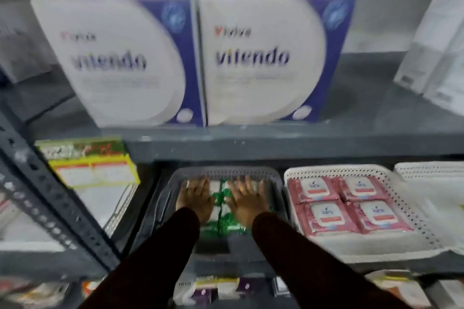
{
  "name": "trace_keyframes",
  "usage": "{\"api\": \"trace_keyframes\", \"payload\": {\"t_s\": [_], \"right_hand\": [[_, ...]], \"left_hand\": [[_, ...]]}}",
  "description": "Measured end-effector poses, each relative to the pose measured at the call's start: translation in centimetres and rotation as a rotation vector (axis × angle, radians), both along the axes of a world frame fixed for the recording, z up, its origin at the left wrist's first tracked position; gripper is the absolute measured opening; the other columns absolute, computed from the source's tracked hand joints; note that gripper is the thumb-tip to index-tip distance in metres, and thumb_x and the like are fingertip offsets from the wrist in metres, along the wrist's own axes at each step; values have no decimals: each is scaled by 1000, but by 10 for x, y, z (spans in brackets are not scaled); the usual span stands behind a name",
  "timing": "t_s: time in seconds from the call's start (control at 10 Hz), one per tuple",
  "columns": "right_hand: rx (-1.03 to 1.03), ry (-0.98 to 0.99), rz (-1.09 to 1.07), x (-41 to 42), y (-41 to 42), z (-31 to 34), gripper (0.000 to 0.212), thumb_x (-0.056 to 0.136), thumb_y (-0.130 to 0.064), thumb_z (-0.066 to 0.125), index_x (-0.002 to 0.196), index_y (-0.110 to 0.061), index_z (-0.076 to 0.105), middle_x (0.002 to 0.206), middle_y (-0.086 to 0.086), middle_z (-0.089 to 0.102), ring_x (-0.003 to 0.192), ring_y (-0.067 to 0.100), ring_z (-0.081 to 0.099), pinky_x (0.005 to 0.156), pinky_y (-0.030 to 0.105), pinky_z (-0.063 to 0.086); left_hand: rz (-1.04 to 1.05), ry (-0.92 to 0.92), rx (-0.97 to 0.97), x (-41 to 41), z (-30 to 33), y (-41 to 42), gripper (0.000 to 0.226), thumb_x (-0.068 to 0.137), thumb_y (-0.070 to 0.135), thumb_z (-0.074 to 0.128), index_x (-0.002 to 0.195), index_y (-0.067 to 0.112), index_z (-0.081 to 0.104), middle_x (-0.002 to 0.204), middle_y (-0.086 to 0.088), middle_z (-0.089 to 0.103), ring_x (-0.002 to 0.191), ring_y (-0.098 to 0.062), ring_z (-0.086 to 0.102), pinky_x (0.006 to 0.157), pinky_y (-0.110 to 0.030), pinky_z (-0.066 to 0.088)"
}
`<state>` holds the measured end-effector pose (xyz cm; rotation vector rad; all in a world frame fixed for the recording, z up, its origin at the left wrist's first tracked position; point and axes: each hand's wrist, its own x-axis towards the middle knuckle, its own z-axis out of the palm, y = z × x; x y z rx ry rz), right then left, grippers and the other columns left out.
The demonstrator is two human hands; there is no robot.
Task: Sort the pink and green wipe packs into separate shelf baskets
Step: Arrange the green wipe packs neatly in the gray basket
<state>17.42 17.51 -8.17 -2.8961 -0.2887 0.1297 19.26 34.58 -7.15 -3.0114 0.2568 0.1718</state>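
Note:
A grey basket (221,170) on the middle shelf holds green wipe packs (221,211), largely covered by my hands. My left hand (195,198) lies flat on the packs at the left, fingers spread. My right hand (247,199) lies flat on the packs at the right, fingers spread too. Neither hand grips anything. To the right, a white basket (351,170) holds several pink wipe packs (351,208) laid flat in two rows.
Two large white-and-blue boxes (190,57) stand on the shelf above. A yellow-edged box (93,163) sits left of the grey basket, behind a slanted perforated metal upright (50,203). Another white basket (431,170) lies at the far right. Small packs (216,288) fill the shelf below.

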Motion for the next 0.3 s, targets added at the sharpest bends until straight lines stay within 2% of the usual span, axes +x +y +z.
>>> {"api": "trace_keyframes", "payload": {"t_s": [0.1, 0.2, 0.3], "right_hand": [[243, -272, -11, -40, -15, 19, 63, 99, -49, 18, 153, -18, 26, 160, 3, 18, 149, 31, 21, 120, 52, 21], [463, -509, -44, -93, -54, 27, 52, 102, -44, 27, 150, -27, 35, 161, -3, 25, 151, 16, 19, 120, 40, 26], [541, -680, -69, -132, -99, 26, 47, 104, -44, 27, 151, -43, 26, 160, -18, 28, 147, 5, 24, 118, 31, 29]], "left_hand": [[-104, -230, -242, -20, 20, -20, 62, 97, 24, 38, 152, 5, 15, 159, -13, 17, 146, -30, 13, 118, -42, 12], [-228, -361, -504, -56, 43, -40, 59, 91, 31, 34, 147, 13, 34, 151, -7, 37, 137, -26, 37, 111, -34, 33], [-367, -433, -630, -111, 54, -67, 53, 91, 33, 39, 142, 22, 44, 148, -1, 44, 129, -21, 48, 97, -32, 47]]}}
